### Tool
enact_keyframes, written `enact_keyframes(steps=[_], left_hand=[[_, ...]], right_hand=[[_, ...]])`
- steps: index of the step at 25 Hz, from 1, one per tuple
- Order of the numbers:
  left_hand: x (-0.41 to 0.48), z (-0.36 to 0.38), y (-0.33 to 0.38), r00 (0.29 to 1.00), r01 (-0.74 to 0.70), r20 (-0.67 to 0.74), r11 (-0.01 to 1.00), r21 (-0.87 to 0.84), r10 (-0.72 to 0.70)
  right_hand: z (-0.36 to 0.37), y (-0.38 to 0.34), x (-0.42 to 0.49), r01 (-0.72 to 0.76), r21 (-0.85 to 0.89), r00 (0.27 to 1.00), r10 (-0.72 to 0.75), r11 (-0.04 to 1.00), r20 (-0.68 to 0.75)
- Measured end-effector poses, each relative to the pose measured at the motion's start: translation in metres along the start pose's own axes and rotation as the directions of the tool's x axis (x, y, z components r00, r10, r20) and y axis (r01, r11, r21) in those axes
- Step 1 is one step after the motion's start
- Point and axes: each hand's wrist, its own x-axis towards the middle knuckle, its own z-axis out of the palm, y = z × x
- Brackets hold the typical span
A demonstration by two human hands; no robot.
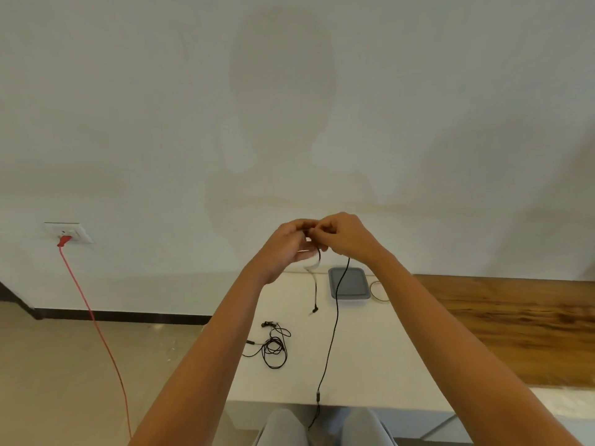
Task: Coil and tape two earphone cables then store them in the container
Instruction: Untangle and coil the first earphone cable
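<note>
Pinching a black earphone cable (336,317) between them, the left hand (286,247) and right hand (346,236) meet in the air above the white table (370,349), fingers of both curled on the wire. One strand dangles short (its plug hangs free), and the other drops past the table's near edge. A second earphone (272,344) lies loosely tangled on the table, well short of the grey lidded container (349,283), with a tape roll (371,289) just beside it.

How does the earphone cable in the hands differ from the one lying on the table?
The held cable is pinched between the left hand and right hand; the table cable lies untouched on the white table. The held cable hangs in long strands; the table cable sits in a loose tangle. Both are thin and black.
</note>
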Motion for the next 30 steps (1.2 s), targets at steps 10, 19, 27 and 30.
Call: enact_keyframes(steps=[10, 19, 27, 30], left_hand=[[-0.013, -0.047, -0.017, 0.937, -0.013, -0.337, 0.976, 0.218, 0.088], [-0.012, -0.081, -0.082, 0.880, 0.463, -0.392, 0.665, 0.586, -0.268], [0.005, -0.010, -0.052, 0.982, -0.096, -0.132, 0.959, 0.268, 0.135], [0.011, -0.008, -0.045, 0.948, -0.064, -0.318, 0.990, -0.122, 0.022]], right_hand=[[0.002, 0.055, -0.018, -0.126, 0.323, 0.985, 0.079, 0.938, 0.155], [0.009, 0.063, -0.020, -0.047, 0.126, 0.991, 0.031, 0.991, 0.129], [0.029, 0.014, 0.004, 0.130, -0.027, 0.969, -0.122, 0.991, 0.214], [0.030, 0.011, 0.001, 0.059, 0.085, 0.980, -0.074, 0.995, 0.187]])
